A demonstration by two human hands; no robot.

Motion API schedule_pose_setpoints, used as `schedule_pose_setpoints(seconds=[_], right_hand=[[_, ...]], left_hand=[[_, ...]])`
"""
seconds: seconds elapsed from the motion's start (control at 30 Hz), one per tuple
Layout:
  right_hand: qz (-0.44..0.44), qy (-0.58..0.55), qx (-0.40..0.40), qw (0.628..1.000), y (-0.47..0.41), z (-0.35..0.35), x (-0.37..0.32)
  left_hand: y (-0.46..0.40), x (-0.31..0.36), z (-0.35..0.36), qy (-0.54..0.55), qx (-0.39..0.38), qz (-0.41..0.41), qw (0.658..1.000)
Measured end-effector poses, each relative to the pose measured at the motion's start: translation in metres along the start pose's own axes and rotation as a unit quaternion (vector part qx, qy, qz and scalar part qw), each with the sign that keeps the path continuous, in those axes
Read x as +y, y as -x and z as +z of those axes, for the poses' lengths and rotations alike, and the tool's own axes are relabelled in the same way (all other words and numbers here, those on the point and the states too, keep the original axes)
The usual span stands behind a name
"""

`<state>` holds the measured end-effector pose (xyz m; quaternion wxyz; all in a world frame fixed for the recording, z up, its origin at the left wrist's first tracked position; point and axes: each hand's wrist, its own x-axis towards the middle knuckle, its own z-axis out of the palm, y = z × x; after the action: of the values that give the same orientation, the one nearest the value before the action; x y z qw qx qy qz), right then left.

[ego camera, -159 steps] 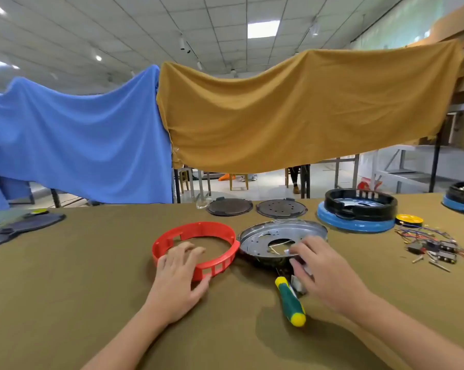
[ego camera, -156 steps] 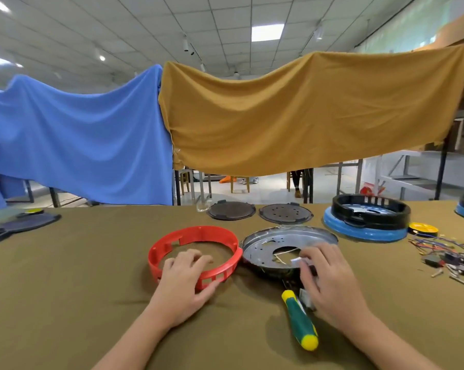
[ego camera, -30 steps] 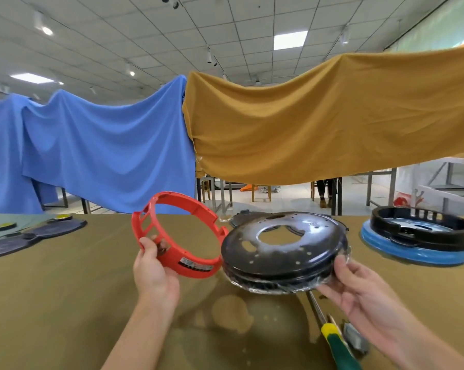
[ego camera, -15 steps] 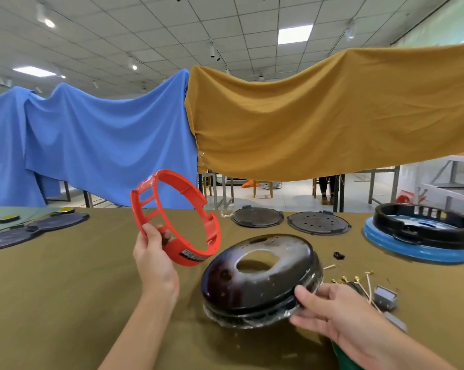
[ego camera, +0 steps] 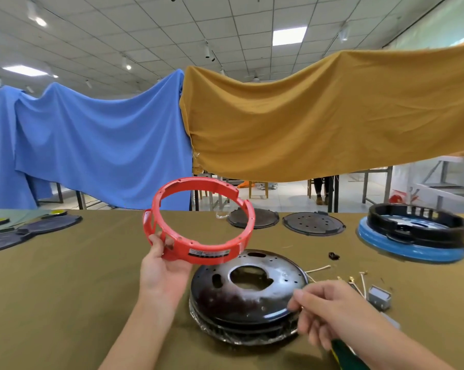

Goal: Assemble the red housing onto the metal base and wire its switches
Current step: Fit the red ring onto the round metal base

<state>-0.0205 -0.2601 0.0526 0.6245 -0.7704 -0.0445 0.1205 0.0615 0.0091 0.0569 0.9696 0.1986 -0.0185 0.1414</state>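
Our left hand (ego camera: 163, 273) grips the red plastic ring housing (ego camera: 201, 222) above the domed dark metal base (ego camera: 248, 295) at the table's near edge; our right hand (ego camera: 329, 311), loosely open, touches its rim. Lowered misaligned, the housing could jam or pinch wires.

Past my olive-green cloth-covered table (ego camera: 65, 303) there's a big blue sheet (ego camera: 100, 145) hung next to a mustard-yellow one (ego camera: 319, 116). Two dark round perforated plates (ego camera: 313, 223) sit at the far edge, and off to my right is a black ring housing on a blue base (ego camera: 415, 236). More dark flat discs (ego camera: 30, 231) far left.
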Motion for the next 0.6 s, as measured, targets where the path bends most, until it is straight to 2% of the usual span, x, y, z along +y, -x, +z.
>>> schedule_pose_setpoints(seconds=[0.17, 0.3, 0.47, 0.6], right_hand=[[-0.062, -0.15, 0.087, 0.983, -0.002, 0.005, 0.002], [-0.084, -0.232, 0.107, 0.963, -0.005, 0.004, 0.002], [-0.087, -0.228, 0.15, 0.958, -0.011, 0.001, 0.007], [-0.101, -0.225, 0.189, 0.951, -0.016, -0.005, 0.013]], left_hand=[[0.008, -0.016, 0.001, 0.038, -0.034, -0.074, 0.996], [0.014, -0.03, 0.001, 0.025, -0.074, -0.139, 0.987], [0.023, -0.042, -0.002, -0.022, -0.147, -0.207, 0.967], [0.025, -0.041, -0.006, -0.157, -0.207, -0.217, 0.941]])
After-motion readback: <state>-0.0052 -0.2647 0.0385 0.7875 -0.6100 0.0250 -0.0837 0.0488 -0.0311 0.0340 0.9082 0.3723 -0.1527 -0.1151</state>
